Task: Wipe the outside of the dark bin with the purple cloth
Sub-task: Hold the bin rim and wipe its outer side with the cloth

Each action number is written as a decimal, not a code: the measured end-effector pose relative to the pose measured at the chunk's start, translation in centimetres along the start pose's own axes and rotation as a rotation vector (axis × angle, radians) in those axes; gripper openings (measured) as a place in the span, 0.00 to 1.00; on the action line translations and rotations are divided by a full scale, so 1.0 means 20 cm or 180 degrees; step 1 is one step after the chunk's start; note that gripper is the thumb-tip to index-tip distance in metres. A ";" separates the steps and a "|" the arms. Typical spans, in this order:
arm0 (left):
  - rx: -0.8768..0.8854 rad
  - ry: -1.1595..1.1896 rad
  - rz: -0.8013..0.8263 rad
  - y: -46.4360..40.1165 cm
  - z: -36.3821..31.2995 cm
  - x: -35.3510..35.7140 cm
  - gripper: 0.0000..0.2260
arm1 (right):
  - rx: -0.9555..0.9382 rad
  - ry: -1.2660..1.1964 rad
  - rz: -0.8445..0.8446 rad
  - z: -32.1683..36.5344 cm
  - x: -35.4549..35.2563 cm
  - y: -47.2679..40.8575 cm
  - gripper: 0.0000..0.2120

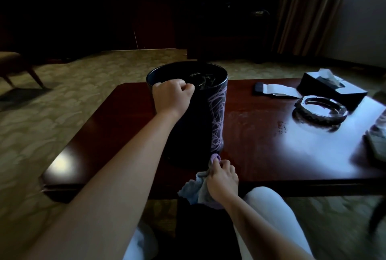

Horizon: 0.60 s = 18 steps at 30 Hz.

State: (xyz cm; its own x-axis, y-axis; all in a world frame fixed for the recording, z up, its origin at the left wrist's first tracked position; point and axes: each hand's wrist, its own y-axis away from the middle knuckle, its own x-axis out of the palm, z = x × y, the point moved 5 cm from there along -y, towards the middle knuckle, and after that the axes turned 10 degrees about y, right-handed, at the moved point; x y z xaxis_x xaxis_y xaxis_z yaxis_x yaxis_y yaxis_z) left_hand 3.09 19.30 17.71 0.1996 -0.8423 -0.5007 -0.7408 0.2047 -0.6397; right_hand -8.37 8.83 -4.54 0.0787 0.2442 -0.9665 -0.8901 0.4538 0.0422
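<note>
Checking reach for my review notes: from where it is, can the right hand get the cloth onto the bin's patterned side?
Probably yes. The right hand grips the cloth at the bin's base, with nothing between it and the patterned wall above. The left hand grips the rim, off that side.

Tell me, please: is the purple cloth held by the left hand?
No. The right hand grips the purple cloth at the base of the dark bin; the left hand holds the rim.

No legible text, label, brand or number anywhere.
</note>
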 end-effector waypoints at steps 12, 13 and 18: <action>-0.0009 -0.0139 0.0028 -0.01 0.03 0.03 0.22 | 0.0737 -0.0905 0.0598 0.11 -0.05 -0.06 0.24; -0.0005 -0.0145 0.0025 -0.01 0.03 0.03 0.21 | 0.0781 -0.1063 0.0571 0.13 -0.05 -0.06 0.24; 0.0019 -0.0113 -0.0010 0.00 0.03 0.03 0.18 | 0.0710 -0.1501 0.0162 0.17 -0.10 -0.04 0.25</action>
State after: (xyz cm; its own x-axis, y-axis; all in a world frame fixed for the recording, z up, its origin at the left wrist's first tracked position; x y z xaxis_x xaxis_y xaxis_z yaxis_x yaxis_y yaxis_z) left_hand 3.64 18.98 17.06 0.2247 -0.8248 -0.5189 -0.7363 0.2051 -0.6449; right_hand -6.23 10.93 -1.80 0.2771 0.6067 -0.7450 -0.7849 0.5902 0.1887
